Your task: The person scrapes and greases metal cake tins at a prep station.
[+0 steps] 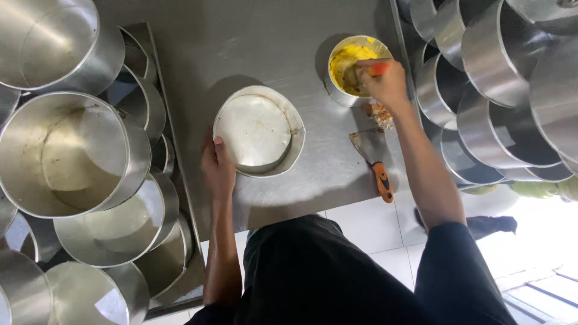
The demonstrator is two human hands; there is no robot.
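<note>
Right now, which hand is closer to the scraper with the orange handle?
Right. The right hand is just above the scraper, in the yellow bowl; the left hand touches the round tin.

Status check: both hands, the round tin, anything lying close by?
Left hand steadying round tin by its rim. Right hand closed on orange-handled tool in bowl of yellow paste. Scraper lies between, clear of both.

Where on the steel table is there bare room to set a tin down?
Bare steel table beyond the round tin, and left of the yellow-paste bowl. Also between tin and scraper. Stacked tins crowd both sides.
</note>
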